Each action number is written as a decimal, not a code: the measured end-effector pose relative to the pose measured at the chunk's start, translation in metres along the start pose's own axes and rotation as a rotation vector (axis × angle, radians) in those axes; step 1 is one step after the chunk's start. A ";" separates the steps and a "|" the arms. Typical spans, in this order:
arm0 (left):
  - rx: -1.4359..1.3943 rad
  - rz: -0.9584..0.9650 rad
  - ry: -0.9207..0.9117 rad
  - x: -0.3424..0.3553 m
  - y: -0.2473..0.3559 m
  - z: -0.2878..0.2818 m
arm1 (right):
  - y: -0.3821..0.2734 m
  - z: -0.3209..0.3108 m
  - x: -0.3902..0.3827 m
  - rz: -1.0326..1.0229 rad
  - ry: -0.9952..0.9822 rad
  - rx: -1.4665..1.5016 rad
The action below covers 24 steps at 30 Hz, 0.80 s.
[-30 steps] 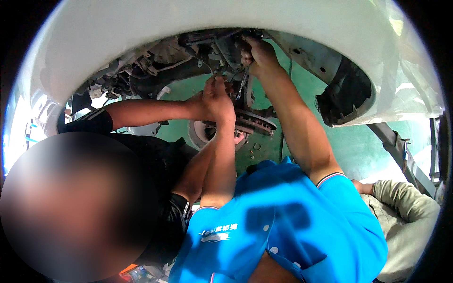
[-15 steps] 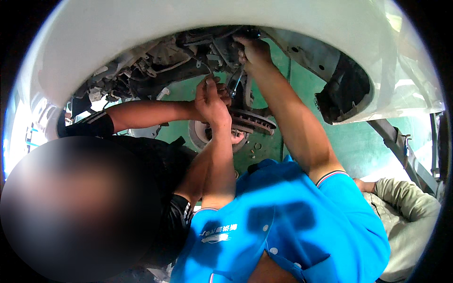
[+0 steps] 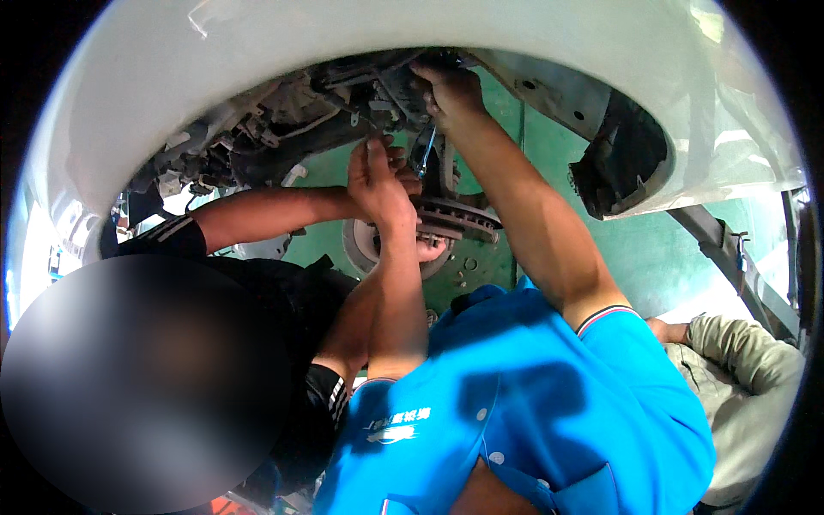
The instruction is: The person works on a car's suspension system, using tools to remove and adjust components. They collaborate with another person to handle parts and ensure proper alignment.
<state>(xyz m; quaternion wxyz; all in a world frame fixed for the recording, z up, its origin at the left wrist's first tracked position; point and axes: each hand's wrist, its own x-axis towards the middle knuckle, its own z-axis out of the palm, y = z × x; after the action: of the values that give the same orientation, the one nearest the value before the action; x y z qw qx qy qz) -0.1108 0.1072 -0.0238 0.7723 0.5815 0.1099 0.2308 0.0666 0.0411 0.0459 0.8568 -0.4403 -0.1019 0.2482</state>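
Under the pale wheel arch, my right hand [image 3: 442, 90] is raised among dark suspension parts [image 3: 390, 86], fingers curled; what they grip is hidden. A shiny wrench [image 3: 425, 153] hangs just below these fingers, above the brake disc [image 3: 459, 216]. My left hand [image 3: 378, 180] is lower and to the left, fingers bent and pressed together at a thin part I cannot make out. Behind it, a co-worker's arm [image 3: 275, 215] reaches in from the left, its hand largely hidden by mine. That person's other hand [image 3: 429, 251] is beneath the disc.
The white body panel [image 3: 412, 26] curves overhead, with a dark liner piece [image 3: 614, 163] at right. A grey metal post [image 3: 725, 257] stands right. Another person's sleeve [image 3: 738, 343] is at lower right. Small rings [image 3: 470, 264] lie on the green floor [image 3: 549, 249].
Both my hands appear slightly further left, the right one also a little higher, with the wrench shifted left. The left hand's fingers stay bent.
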 end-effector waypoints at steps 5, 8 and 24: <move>0.260 0.128 -0.647 0.021 0.004 -0.048 | -0.011 0.001 -0.010 0.107 -0.061 0.195; 0.170 0.069 -0.448 0.023 -0.009 -0.047 | -0.004 0.004 -0.008 0.015 0.027 0.062; -0.038 -0.401 -0.042 0.041 -0.027 -0.055 | -0.005 0.005 -0.018 0.023 0.077 0.028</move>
<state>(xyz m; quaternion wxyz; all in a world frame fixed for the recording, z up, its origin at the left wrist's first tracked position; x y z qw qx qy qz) -0.0929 0.1678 -0.0621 0.8156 0.5381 0.2031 0.0624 0.0515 0.0328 0.0537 0.8633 -0.4387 -0.0606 0.2421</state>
